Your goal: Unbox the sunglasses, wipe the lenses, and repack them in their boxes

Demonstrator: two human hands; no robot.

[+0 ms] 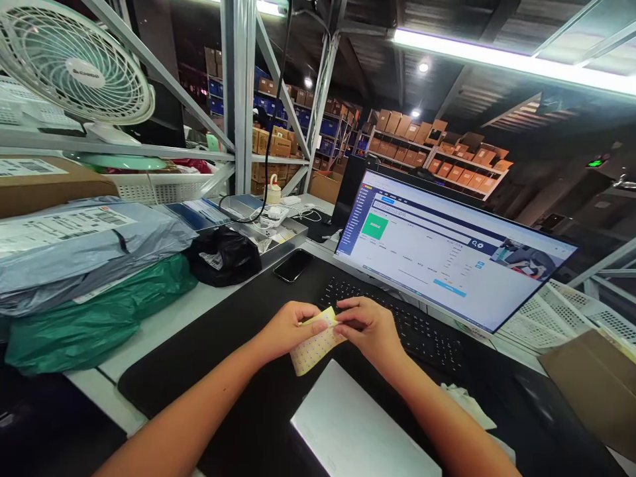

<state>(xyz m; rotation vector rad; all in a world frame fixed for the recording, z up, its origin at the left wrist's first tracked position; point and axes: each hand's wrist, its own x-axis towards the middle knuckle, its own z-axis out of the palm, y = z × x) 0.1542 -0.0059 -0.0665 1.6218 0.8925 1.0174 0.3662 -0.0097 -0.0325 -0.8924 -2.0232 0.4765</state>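
1. Here, watching from afar, I have the left hand [289, 328] clamped on a yellow sticker sheet [313, 352], thumb pressed flat over its face.
2. I see the right hand [371, 324] at that sheet's upper edge, fingertips narrow and nearly meeting; whether they pinch the paper, I cannot tell.
3. My landmark is the black computer keyboard [432, 341]: the sheet, thin, gently curled and dotted in neat rows, is held up on the near side of its left end.
4. Nearer to me than the keyboard lies a flat, smooth silver box [362, 427] with crisp corners, on a matte black desk mat [209, 358].
5. Left of the keyboard I find a glossy smartphone [293, 265], then a crumpled black plastic bag [223, 258] and a wrinkled green plastic mailer [99, 318].
6. Behind the keyboard stands a wide, lit monitor [422, 255].
7. Right of the keyboard I see a perforated white plastic basket [534, 318] and a brown cardboard box [591, 384].
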